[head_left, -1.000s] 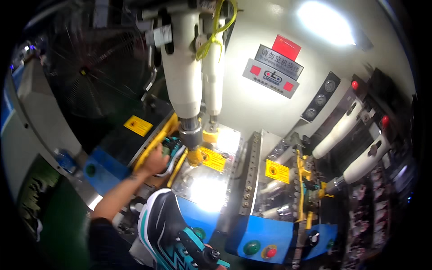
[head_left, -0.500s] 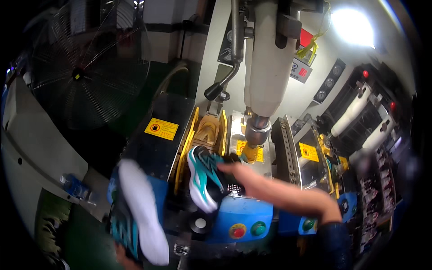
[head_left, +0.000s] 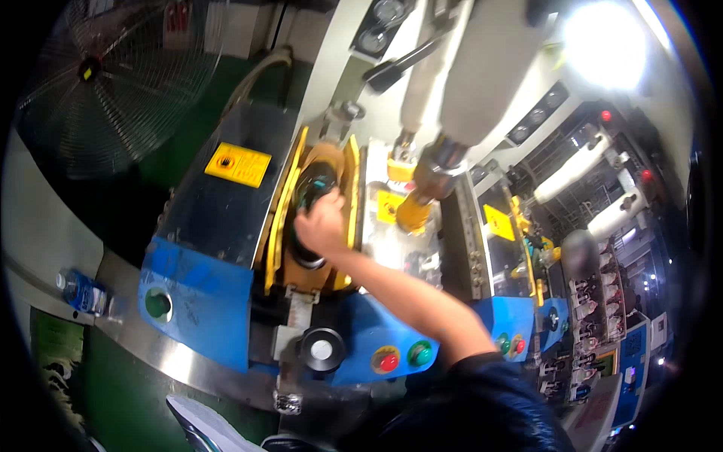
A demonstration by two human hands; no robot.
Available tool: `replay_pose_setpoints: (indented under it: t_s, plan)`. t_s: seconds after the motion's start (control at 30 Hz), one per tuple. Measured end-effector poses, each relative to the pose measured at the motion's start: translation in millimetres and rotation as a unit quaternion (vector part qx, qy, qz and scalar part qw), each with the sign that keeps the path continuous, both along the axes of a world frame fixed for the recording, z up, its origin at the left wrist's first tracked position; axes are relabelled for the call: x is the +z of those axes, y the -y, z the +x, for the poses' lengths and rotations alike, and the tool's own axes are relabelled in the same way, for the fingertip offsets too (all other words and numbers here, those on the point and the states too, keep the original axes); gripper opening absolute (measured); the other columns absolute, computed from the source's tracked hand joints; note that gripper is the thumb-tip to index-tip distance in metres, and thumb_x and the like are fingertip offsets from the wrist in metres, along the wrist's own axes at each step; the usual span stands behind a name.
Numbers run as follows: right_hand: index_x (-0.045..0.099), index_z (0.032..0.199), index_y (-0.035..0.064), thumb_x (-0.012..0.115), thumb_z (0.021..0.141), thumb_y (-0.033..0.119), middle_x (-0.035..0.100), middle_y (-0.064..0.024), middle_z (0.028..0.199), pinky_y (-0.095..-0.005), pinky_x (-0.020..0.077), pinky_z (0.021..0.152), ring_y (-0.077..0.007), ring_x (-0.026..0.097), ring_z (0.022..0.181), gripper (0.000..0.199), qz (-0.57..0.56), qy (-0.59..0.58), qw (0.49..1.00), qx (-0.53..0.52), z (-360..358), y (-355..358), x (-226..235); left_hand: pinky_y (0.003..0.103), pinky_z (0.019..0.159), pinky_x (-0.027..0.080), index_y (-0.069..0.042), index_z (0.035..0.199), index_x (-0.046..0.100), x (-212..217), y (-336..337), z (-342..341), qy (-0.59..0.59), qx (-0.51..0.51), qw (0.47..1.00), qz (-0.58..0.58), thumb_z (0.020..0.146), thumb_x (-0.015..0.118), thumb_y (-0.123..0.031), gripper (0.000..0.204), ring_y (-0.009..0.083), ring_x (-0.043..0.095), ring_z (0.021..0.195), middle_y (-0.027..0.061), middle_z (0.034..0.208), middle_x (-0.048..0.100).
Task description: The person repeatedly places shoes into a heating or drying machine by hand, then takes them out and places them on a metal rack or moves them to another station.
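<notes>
A dark sneaker with teal accents lies lengthwise in the press cradle, between two upright yellow side plates. My right hand is closed over the sneaker's top, and its fingers are partly smeared by motion. The brown pad of the cradle shows under the near end of the shoe. At the lower edge of the picture, part of a second shoe with a pale sole is visible. My left hand does not show.
Right of the cradle, a thick press arm with a yellow foot hangs down. Red and green buttons sit on the blue front. A black round knob is nearby. A large fan and a bottle stand left.
My right hand has carried the sneaker from above the cradle's front down between the yellow plates. The other shoe has dropped toward the lower edge, and my left hand has left the view.
</notes>
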State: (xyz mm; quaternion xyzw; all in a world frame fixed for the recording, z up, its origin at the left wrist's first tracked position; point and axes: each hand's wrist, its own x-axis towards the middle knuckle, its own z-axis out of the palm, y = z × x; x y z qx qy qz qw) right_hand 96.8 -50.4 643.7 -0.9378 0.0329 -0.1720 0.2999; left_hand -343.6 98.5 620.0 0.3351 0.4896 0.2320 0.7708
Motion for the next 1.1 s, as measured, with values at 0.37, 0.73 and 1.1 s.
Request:
replay_pose_setpoints:
  t_s: [0.37, 0.73, 1.1]
  plan:
    - [0.04, 0.123, -0.0086, 0.06, 0.08, 0.044, 0.044, -0.0303, 0.126, -0.039, 0.0444, 0.091, -0.0418, 0.053, 0.107, 0.071, -0.056, -0.028, 0.956, 0.285, -68, 72, 71, 0.032, 0.073, 0.047, 0.003, 0.122, 0.048, 12, 63, -76, 0.079, -0.046, 0.992, 0.093, 0.088, 0.05, -0.016, 0.039, 0.0257, 0.055, 0.091, 0.0132, 0.111, 0.055]
    - [0.034, 0.133, -0.0041, 0.063, 0.08, 0.042, 0.031, -0.0267, 0.138, -0.0486, 0.024, 0.106, -0.0376, 0.032, 0.129, 0.077, -0.152, -0.062, 0.905, 0.393, -289, 226, 59, 0.041, 0.088, 0.046, 0.002, 0.13, 0.037, 65, 151, -93, 0.207, -0.013, 0.978, 0.03, 0.087, 0.05, -0.012, 0.047, 0.0301, 0.054, 0.105, 0.0172, 0.12, 0.051]
    - [0.051, 0.121, -0.0006, 0.046, 0.094, 0.033, 0.063, -0.0113, 0.108, -0.0341, 0.0467, 0.088, -0.0211, 0.062, 0.094, 0.044, 0.532, -0.666, 0.417, 0.316, -434, 252, 13, 0.036, 0.104, 0.029, 0.003, 0.139, 0.023, 99, 325, -172, 0.084, -0.134, 0.957, 0.242, 0.082, 0.057, -0.011, 0.068, 0.0253, 0.037, 0.123, 0.0161, 0.137, 0.034]
